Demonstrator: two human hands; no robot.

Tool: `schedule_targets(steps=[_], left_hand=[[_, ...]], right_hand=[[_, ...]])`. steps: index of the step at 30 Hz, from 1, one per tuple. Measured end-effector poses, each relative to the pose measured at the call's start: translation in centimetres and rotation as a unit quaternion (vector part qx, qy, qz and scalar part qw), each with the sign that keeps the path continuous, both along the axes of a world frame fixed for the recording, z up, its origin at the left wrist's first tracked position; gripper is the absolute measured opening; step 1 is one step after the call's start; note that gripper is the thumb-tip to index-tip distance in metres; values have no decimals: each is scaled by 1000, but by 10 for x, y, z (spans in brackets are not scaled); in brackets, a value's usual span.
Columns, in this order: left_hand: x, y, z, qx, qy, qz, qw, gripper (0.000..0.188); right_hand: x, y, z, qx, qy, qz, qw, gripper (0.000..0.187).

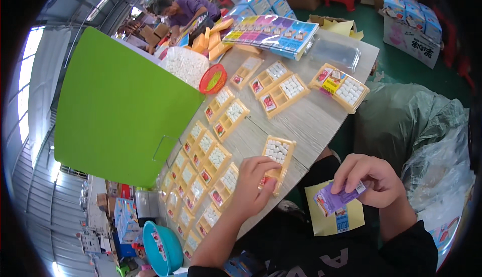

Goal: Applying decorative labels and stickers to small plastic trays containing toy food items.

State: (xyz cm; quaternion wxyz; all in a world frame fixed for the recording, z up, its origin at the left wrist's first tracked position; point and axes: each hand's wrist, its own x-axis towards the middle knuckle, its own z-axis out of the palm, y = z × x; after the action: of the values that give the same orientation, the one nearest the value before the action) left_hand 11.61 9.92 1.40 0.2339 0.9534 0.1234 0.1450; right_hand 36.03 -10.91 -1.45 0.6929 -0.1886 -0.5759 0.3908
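My left hand (253, 181) is at the near table edge. Its fingers and thumb curl over the lower end of a cream plastic tray (288, 162) and grip it. White pellets (276, 149) fill the tray's upper part, and a red-printed packet is partly hidden under my fingers. Over my lap my right hand (369, 176) pinches a small purple packet (331, 200) between thumb and fingers. Below that packet lies a yellow sheet of card (321, 224) with a blue printed patch.
Several similar filled trays (231, 119) stand in rows on the table (321, 119). A green board (120, 111) rises at left. Beyond are a red basket (213, 79), printed sheets (276, 31) and a clear lid (334, 53). A teal basin (168, 257) stands lower left; a person (188, 13) works across the table.
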Motion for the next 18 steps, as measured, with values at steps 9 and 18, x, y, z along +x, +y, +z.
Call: schedule_targets(steps=[9,18], left_hand=[[-14,-23,-8,-585,-62,-185,787,50],[-30,4,-14,-592,-30,-67,803,38]], right_hand=[[-33,29,33,-25,-47,-47,997,36],[-43,26,29,-73,-48,-176,981,17]])
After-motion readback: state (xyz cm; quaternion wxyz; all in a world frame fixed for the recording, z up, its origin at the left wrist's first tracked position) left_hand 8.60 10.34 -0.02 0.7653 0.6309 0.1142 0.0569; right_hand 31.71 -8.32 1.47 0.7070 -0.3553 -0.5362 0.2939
